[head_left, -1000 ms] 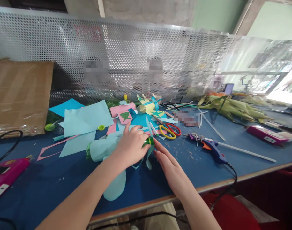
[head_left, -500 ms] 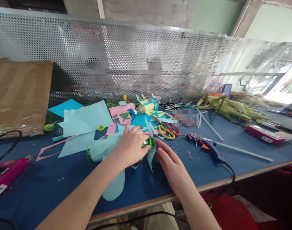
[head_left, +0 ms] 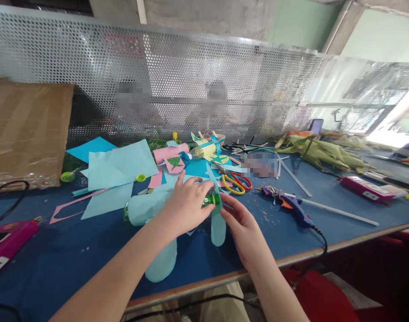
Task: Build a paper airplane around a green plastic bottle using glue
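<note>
Fingers of your left hand (head_left: 187, 205) clasp the bottle (head_left: 142, 209); those of your right hand (head_left: 242, 222) touch the paper strip (head_left: 218, 229), pinching unclear. Steady the bottle.

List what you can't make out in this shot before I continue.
All in the head view:
- Middle of the paper-wrapped green bottle: hidden by the left hand.
- Bottle's right-hand tip: hidden by the light-blue paper strip and the right hand's fingers.
- Left magenta item: cut off by the left edge.
- Brownish-grey item: pixelated.
- Figures behind the perforated screen: faces pixelated, bodies veiled by mesh.
</note>
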`<state>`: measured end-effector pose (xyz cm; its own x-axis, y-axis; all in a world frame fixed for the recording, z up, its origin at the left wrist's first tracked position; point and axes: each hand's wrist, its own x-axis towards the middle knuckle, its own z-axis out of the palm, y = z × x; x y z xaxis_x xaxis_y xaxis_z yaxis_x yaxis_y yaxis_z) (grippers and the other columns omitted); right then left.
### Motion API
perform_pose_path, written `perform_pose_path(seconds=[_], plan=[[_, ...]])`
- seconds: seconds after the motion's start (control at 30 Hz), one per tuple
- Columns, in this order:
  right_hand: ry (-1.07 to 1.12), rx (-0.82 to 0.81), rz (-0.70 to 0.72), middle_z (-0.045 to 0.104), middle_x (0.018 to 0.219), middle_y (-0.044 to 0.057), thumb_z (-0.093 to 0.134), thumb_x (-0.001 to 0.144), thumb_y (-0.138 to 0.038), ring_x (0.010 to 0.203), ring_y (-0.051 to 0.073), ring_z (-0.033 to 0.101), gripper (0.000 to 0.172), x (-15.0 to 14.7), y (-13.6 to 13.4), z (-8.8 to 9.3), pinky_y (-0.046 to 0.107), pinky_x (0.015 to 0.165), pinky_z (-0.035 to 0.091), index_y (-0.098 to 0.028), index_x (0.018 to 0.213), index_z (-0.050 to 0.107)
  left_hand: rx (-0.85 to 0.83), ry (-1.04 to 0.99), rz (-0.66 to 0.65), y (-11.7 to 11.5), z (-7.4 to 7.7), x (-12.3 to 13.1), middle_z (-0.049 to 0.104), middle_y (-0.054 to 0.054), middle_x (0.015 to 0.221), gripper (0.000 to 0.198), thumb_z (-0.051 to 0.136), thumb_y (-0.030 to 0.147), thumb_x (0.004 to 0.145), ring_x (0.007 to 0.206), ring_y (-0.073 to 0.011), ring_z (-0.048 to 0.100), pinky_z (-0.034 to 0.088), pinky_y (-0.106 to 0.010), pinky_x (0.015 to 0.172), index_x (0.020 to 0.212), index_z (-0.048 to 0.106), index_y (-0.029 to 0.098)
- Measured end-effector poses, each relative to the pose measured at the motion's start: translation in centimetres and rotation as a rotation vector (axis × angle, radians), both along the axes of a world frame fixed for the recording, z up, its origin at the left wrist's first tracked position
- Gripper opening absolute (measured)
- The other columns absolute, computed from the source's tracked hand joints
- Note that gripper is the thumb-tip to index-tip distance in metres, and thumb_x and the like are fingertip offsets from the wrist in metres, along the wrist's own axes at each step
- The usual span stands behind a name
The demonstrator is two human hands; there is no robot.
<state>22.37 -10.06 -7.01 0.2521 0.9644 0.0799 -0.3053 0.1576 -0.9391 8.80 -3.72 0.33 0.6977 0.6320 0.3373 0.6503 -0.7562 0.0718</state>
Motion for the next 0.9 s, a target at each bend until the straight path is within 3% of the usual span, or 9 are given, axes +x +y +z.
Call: perform_pose_path(seconds=[0.17, 0.43, 0.63, 0.9], plan=[[0.034, -0.011, -0.004, 0.063, 0.119, 0.007, 0.072, 0.071, -0.04, 0.111, 0.026, 0.056, 0.046, 0.1, 0.2, -0.2, 0.045, 0.103, 0.037, -0.024, 0.113, 0.061, -0.016, -0.027, -0.032, -0.1, -0.3, -0.3, 0.066, -0.006, 0.11, 0.043, 0.059, 0.022, 0.082, 0.11, -0.0245, 0.058, 0.018, -0.056, 0.11, 0.12, 0.04, 0.021], [0.012, 0.018, -0.008, 0.064, 0.114, 0.005, 0.071, 0.073, -0.037, 0.107, 0.024, 0.059, 0.043, -0.1, 0.3, -0.9, 0.042, 0.097, 0.044, -0.025, 0.113, 0.061, -0.082, 0.075, -0.046, -0.1, 0.0, -0.3, 0.067, -0.003, 0.112, 0.042, 0.055, 0.017, 0.085, 0.104, -0.0232, 0.061, 0.015, -0.059, 0.11, 0.124, 0.042, 0.026], [-0.052, -0.003, -0.016, 0.066, 0.115, 0.006, 0.072, 0.07, -0.036, 0.108, 0.024, 0.06, 0.045, 0.0, 0.3, -0.4, 0.041, 0.097, 0.045, -0.024, 0.112, 0.061, -0.104, 0.1, -0.041, -0.1, 0.1, -0.4, 0.067, -0.003, 0.111, 0.045, 0.053, 0.014, 0.084, 0.1, -0.023, 0.061, 0.019, -0.059, 0.108, 0.126, 0.04, 0.026], [-0.102, -0.054, 0.051, 0.068, 0.116, 0.007, 0.069, 0.073, -0.041, 0.112, 0.027, 0.059, 0.046, -0.2, -0.2, 0.3, 0.044, 0.098, 0.045, -0.022, 0.114, 0.064, -0.124, 0.041, -0.005, 0.1, 0.0, -0.4, 0.069, -0.003, 0.092, 0.025, 0.054, 0.015, 0.08, 0.093, -0.0224, 0.065, 0.018, -0.059, 0.109, 0.102, 0.044, 0.022]])
